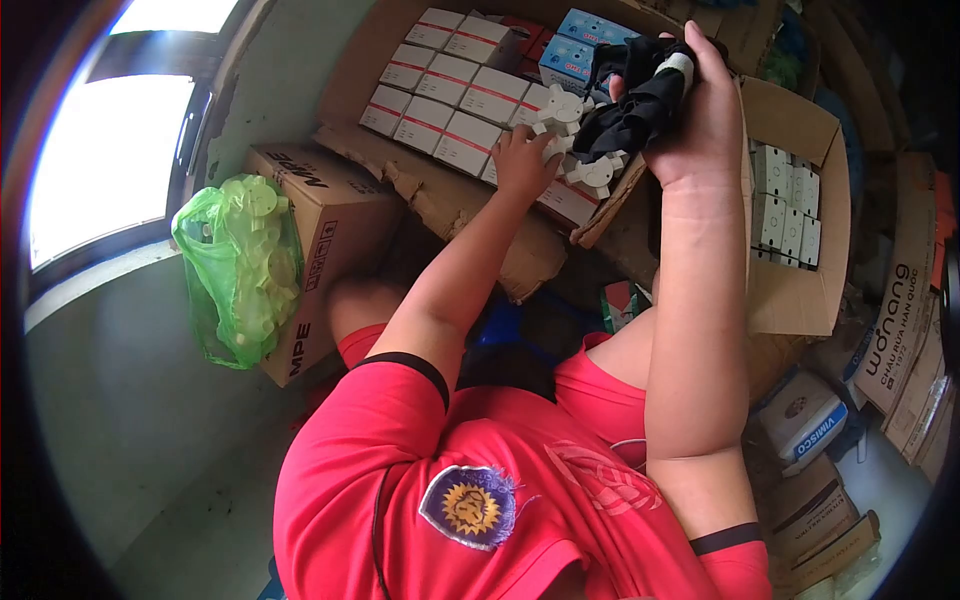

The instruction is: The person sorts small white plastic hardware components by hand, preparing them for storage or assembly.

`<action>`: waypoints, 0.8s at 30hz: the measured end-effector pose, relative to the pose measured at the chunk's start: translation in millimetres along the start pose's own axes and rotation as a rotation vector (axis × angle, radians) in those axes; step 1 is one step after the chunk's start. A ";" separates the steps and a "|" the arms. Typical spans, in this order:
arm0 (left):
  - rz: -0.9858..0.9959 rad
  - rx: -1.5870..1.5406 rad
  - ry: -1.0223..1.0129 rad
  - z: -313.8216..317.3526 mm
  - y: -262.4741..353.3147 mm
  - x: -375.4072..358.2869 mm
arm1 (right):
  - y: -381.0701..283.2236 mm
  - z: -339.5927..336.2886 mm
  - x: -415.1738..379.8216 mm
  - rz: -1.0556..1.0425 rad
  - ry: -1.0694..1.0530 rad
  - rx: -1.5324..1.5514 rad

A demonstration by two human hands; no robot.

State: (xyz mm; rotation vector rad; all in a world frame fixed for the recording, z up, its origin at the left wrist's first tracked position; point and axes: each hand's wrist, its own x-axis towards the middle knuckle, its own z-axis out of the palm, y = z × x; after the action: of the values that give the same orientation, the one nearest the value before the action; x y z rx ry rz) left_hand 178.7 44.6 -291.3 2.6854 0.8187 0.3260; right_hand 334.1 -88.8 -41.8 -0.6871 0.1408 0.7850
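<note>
A big torn cardboard carton packed with small white boxes lies in front of the person, above it the right hand grips a black bag, and the left hand pinches white plastic fittings at the bag's mouth.

Black bag: crumpled, raised above the open carton. White plastic fittings: round, lugged, clustered just below it.
</note>
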 end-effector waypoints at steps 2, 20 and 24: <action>-0.013 -0.015 -0.004 1.9 0.3 3.1 | 0.6 -0.7 0.8 -0.005 -0.009 0.001; 0.002 -0.131 0.066 -9.0 16.9 -0.7 | 1.2 -1.0 1.8 0.006 -0.010 -0.011; 0.183 -0.056 -0.006 -4.6 17.3 -11.6 | 0.1 -0.3 1.2 -0.003 -0.005 -0.025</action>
State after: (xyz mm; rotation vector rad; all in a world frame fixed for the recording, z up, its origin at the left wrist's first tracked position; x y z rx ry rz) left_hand 176.6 25.4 -282.3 2.7121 0.5538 0.3779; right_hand 335.0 -88.2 -42.5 -0.7083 0.1252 0.7865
